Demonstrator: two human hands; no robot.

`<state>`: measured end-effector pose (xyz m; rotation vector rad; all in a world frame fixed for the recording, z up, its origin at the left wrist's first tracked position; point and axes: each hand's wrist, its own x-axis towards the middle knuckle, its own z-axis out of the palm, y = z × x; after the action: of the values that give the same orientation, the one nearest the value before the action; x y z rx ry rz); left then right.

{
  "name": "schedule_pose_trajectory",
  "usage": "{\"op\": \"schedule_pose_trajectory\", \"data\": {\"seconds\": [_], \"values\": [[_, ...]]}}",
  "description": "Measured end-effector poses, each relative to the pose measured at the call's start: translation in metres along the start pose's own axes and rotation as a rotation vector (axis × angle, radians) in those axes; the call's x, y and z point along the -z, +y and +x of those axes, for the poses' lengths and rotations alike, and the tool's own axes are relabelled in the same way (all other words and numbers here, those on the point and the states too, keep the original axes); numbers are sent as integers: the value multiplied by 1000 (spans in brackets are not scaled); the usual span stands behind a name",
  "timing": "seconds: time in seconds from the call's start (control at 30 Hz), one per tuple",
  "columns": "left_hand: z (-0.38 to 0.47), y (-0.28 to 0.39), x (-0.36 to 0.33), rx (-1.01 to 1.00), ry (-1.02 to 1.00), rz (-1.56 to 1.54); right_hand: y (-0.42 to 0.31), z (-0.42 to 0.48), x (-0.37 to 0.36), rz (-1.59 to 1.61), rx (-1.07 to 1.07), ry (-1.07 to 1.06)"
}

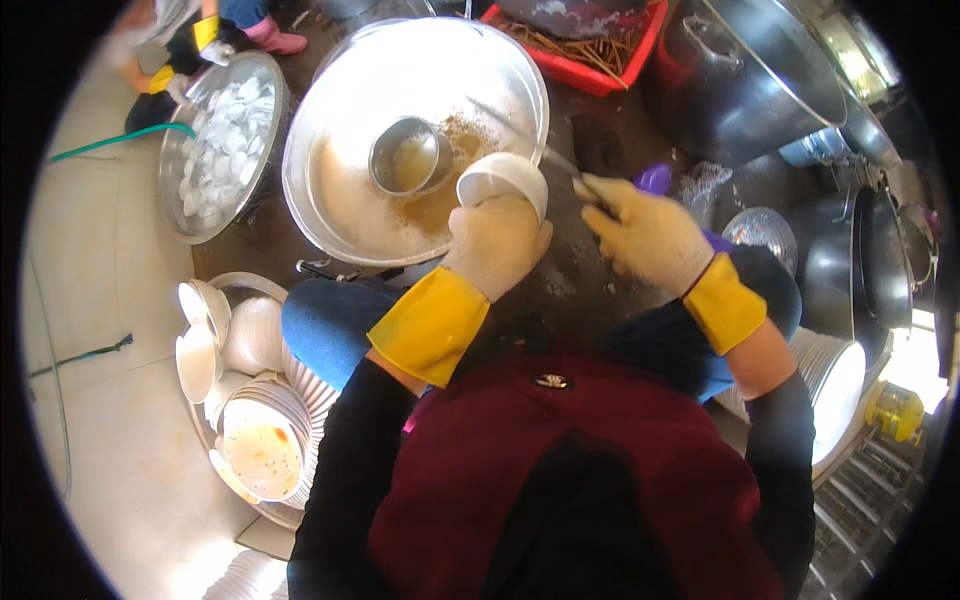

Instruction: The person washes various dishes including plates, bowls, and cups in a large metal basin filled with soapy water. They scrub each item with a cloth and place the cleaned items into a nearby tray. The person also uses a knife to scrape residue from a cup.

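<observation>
My left hand (499, 244), in a white glove with a yellow cuff, grips a white bowl (517, 172). The bowl is held over the near right rim of a large metal basin (296, 202) of cloudy, foamy water. Inside the basin sits a round metal pot (405, 154) with liquid in it. Gloved the same way, my right hand (645, 232) holds a long, thin utensil (561, 165) with a dark handle. Its far end reaches over the basin and is too blurred to identify.
Stacked used dishes fill a tub (202, 435) at my left. Further off, another person's gloved hands (217, 52) touch a basin of white dishes (169, 202), with a green hose (120, 142) entering it. Large metal pots (742, 82), a red tub (600, 79) and stacked plates (840, 405) stand rightward.
</observation>
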<state>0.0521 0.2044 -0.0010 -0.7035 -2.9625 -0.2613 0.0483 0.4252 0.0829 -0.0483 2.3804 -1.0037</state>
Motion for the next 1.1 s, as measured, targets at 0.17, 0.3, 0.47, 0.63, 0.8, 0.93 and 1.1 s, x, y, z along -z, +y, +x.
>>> {"op": "schedule_pose_trajectory", "data": {"seconds": [0.17,0.3,0.47,0.63,0.8,0.93,1.1], "values": [[10,7,7,80,-228,-13,-2,-13,-2,117,390,231],[9,8,15,60,-234,-60,-12,4,4,-174,17,36],[8,9,15,56,-255,-62,-16,-19,25,385,-123,46],[12,8,7,100,-251,-52,-3,-18,8,358,218,87],[2,3,6,-13,104,-48,5,1,1,122,-364,-198],[4,-2,12,92,-78,-121,-14,-15,16,476,-35,71],[5,-13,10,124,-85,-135,-28,-25,20,540,109,230]]}}
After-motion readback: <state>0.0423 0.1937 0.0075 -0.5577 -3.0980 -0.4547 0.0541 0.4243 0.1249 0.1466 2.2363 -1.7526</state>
